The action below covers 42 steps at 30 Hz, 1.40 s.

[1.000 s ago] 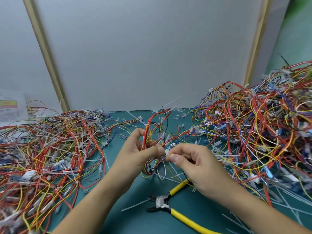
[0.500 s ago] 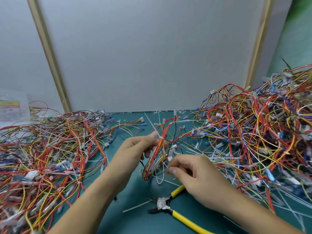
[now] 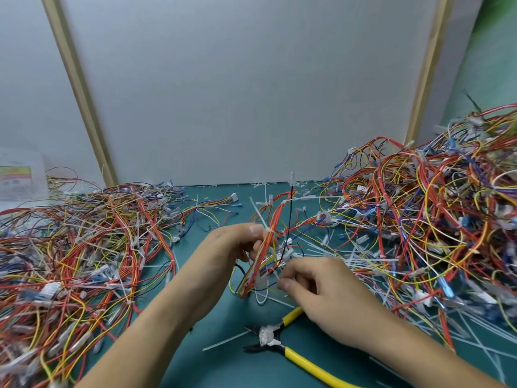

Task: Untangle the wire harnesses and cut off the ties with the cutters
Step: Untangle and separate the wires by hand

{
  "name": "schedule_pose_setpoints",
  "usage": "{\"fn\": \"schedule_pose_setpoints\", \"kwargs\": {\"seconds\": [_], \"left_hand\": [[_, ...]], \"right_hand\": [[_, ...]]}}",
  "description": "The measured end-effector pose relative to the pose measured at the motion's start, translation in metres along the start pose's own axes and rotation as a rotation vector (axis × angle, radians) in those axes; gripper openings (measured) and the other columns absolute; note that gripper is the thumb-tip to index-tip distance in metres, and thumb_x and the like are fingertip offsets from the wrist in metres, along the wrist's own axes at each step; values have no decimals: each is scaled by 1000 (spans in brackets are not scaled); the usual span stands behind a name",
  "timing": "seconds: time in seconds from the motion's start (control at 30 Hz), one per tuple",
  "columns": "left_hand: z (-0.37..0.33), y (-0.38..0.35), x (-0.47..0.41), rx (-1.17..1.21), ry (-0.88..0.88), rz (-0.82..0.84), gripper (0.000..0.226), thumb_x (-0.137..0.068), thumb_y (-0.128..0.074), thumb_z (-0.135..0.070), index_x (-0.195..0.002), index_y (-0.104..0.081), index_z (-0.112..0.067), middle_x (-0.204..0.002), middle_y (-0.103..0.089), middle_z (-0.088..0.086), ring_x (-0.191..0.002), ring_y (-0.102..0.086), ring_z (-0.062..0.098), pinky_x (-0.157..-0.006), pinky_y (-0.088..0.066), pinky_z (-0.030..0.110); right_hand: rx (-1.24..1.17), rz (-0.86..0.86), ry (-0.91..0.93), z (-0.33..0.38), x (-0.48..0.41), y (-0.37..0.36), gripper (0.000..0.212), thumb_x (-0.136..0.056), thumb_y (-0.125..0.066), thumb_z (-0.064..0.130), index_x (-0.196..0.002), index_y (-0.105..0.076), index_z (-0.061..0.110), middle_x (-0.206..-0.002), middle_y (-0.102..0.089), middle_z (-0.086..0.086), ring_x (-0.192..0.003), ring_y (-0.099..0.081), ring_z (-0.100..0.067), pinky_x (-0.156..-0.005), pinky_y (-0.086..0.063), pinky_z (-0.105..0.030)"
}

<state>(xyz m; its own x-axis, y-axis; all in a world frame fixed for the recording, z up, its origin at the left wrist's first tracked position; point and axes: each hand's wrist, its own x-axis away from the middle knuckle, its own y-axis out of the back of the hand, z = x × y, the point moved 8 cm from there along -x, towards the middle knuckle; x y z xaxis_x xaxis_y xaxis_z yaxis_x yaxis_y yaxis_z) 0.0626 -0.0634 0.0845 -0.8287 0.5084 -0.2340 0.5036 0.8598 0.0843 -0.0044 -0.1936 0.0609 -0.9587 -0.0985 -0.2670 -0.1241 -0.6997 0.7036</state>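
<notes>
A small wire harness (image 3: 272,236) of red, orange and yellow wires with white ties stands nearly upright over the middle of the green mat (image 3: 223,368). My left hand (image 3: 237,247) grips its bundle near a white tie. Just to the right and lower, my right hand (image 3: 316,292) pinches wires and a white tie at the harness's lower end. The cutters (image 3: 279,343), with yellow handles and open jaws, lie on the mat below my right hand, untouched.
A broad heap of tangled harnesses (image 3: 78,256) covers the left side. A taller heap (image 3: 436,208) fills the right side. Cut white ties (image 3: 475,340) litter the mat at the right. A grey panel (image 3: 237,88) closes the back.
My left hand has raised and turned the harness more upright. My right hand dropped lower and now pinches at the harness's bottom end. The cutters have not moved.
</notes>
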Motion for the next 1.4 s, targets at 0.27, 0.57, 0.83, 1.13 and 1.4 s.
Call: {"fn": "schedule_pose_setpoints", "kwargs": {"seconds": [0.27,0.57,0.83,1.13,1.4], "left_hand": [[2,-7,10,284,91,74,17,-81,-75,-27,-79,-66,-12,-92,-74,5,-74,-63,9,-69,-54,26],[-14,9,9,83,-144,-150,31,-70,-79,-7,-64,-48,-10,-68,-59,13,-66,-58,18,-62,-46,24],[-21,-7,18,-329,-310,-163,25,-83,-78,-6,-72,-56,-7,-67,-61,-2,-63,-50,0,-60,-38,10],[9,-8,9,29,-10,-106,44,-71,-79,-21,-101,-47,-19,-76,-69,4,-61,-43,18,-50,-35,19],[13,-11,8,74,23,-88,42,-68,-72,-12,-99,-44,-15,-68,-58,2,-73,-39,26,-64,-33,36]], "right_hand": [[62,37,-13,0,0,-3,16,-94,-62,34,-81,-65,24,-57,-54,2,-52,-45,-10,-53,-32,-29],[-70,-166,66,10,2,16,35,-80,-60,63,-107,-64,41,-96,-52,19,-73,-55,-9,-64,-45,-21],[-273,-264,62,5,2,25,14,-94,-66,19,-90,-66,33,-81,-67,5,-67,-58,-15,-64,-52,-37],[-247,-230,54,3,2,22,12,-93,-67,20,-82,-64,26,-65,-63,2,-56,-53,-17,-52,-45,-29],[-299,-49,14,-2,-3,6,15,-99,-58,20,-84,-61,18,-52,-37,4,-49,-29,-7,-49,-24,-24]]}}
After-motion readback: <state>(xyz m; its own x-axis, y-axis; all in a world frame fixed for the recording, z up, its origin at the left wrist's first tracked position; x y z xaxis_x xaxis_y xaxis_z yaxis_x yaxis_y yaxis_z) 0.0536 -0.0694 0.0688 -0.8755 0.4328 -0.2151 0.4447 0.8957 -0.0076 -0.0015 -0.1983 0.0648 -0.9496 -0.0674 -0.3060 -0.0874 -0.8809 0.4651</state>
